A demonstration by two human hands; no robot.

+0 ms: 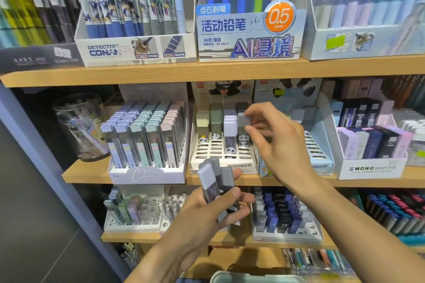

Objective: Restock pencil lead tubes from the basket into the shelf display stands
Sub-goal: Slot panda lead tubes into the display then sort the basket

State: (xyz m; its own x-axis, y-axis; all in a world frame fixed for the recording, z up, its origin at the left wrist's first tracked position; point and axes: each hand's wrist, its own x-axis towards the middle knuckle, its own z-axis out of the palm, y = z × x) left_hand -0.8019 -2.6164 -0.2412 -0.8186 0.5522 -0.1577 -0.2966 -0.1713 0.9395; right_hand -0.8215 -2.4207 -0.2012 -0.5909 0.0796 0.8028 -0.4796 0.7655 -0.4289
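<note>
At the bottom edge, the rounded rim of a pale green basket (253, 277) is showing, its contents out of view. Above it, the left hand (207, 216) is gripping a fanned bundle of at least three grey-capped pencil lead tubes (216, 181), thumb curled across the front and fingers wrapped behind. Farther in, on the middle wooden shelf (230, 180), the right hand (276, 142) is pinching the cap of one grey-capped clear lead tube with a panda print (242, 130) between thumb and forefinger, the other fingers loosely curled; the tube is standing in the right-hand column of a white slotted panda display stand (220, 163). This stand is holding four columns of tubes: cream, green, lilac and grey caps. To its left, a white cardboard stand (147, 173) is carrying five columns of pastel-capped tubes. On the upper shelf, a blue-and-white box marked 0.5 mm (250, 37) is holding mechanical pencils.
</note>
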